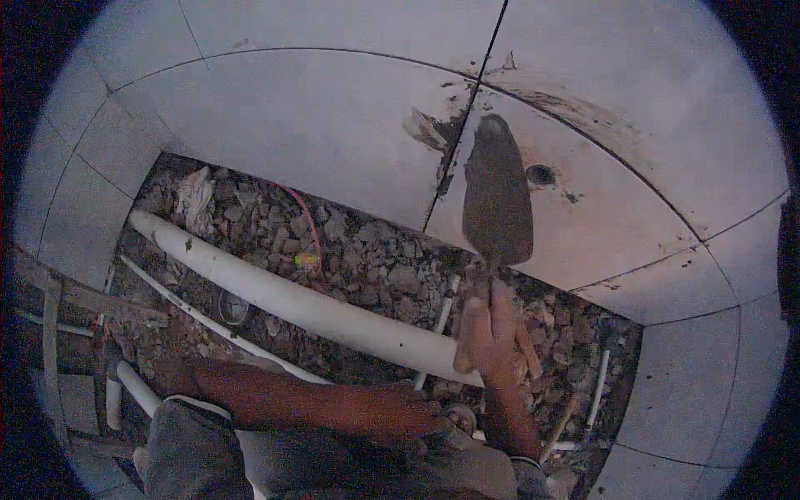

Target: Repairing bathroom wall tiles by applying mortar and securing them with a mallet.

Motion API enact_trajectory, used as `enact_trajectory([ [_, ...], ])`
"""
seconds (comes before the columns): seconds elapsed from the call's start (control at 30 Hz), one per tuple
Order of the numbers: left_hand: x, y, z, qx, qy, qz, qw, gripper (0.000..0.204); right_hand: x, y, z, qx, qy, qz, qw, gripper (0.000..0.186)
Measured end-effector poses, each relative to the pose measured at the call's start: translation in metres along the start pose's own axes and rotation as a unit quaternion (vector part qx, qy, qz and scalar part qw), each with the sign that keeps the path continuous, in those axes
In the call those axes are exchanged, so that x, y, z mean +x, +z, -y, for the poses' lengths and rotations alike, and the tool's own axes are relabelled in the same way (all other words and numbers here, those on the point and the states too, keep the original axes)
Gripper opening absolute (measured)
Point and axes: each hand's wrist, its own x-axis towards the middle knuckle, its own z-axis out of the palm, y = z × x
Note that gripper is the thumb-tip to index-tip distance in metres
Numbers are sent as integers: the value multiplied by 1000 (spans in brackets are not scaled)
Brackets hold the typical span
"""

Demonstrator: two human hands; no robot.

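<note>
My right hand (pixel 492 329) is closed around the handle of a trowel (pixel 500 196), right of centre. The trowel's broad grey blade points away from me, over a pale tile (pixel 587 229) with a small dark round hole (pixel 542 174). Whether the blade touches the tile I cannot tell. Dark smears mark the tile joint beside the blade. My left forearm lies across in front of my body, with my left hand (pixel 408 417) low near the middle. Its fingers are dim and blurred, so their grip does not show.
A thick white pipe (pixel 283 292) crosses a rubble-filled opening (pixel 367 258) among the tiles, with a thinner white pipe (pixel 212 333) nearer me. A thin red line (pixel 310 221) stands in the rubble. At far left is a wooden frame (pixel 52 358); short pipe pieces (pixel 598 387) lie right.
</note>
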Motion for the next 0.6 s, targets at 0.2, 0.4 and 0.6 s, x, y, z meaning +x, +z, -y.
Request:
enact_trajectory([
  [0.2, 12, -16, -6, -48, -37, 65, 996, 49, 33, 0, -15, -215, -254, -146, 932, 35],
  [0.4, 25, 12, 6, -52, -43, 107, 992, 45, 29, 7, 4, -183, -153, -57, 969, 36],
  [0.6, 17, -20, -1, -71, -89, 139, 984, 43, 30, 11, -5, -241, -111, -39, 963, 39],
])
